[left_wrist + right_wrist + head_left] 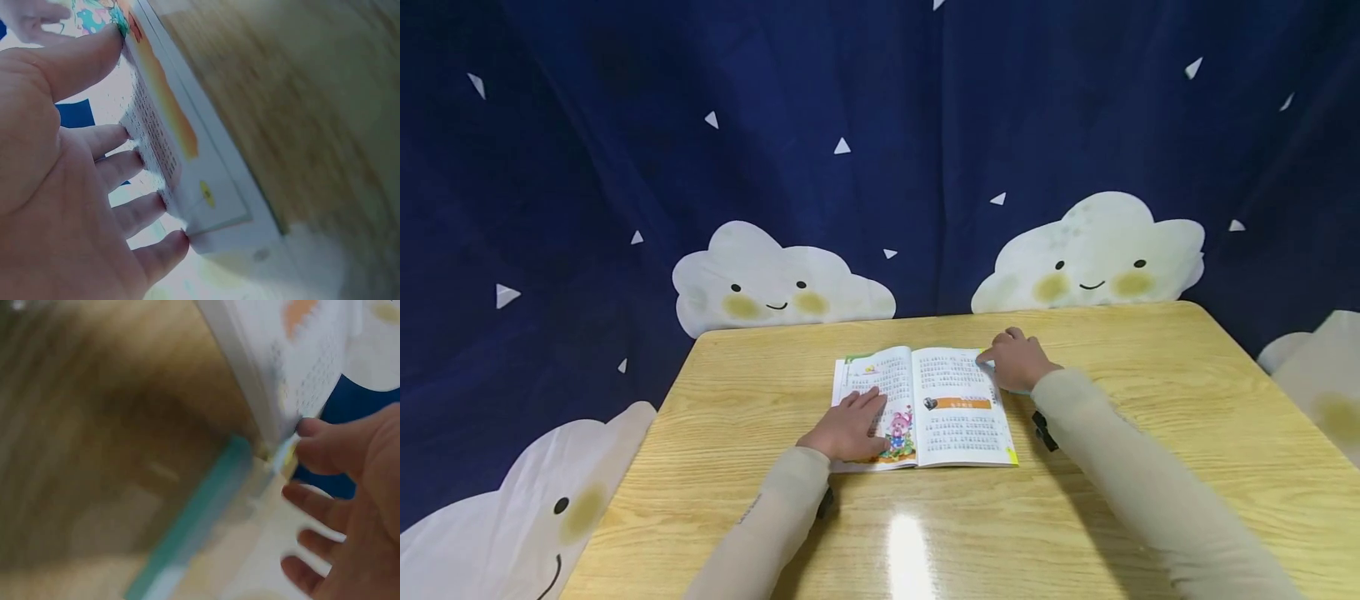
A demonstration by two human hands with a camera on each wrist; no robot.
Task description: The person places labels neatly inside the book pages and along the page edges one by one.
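An open book [955,433] lies on the wooden table, with printed text on both pages, a pink rabbit picture at the lower left and an orange banner on the right page. My left hand [847,427] rests on the left page with its fingers spread. In the left wrist view, its fingertips touch the printed page [150,119] near the outer edge. At the upper right corner of the book is my right hand [1019,362]. Its thumb and forefinger pinch the page corner in the right wrist view, while the other fingers [322,509] stay loosely bent.
The wooden table [745,400] extends around the book, its back edge meeting a dark blue curtain [925,167] with smiling white clouds. A blurred teal-edged strip [194,515] shows beside the book corner in the right wrist view. Both forearms wear light sleeves.
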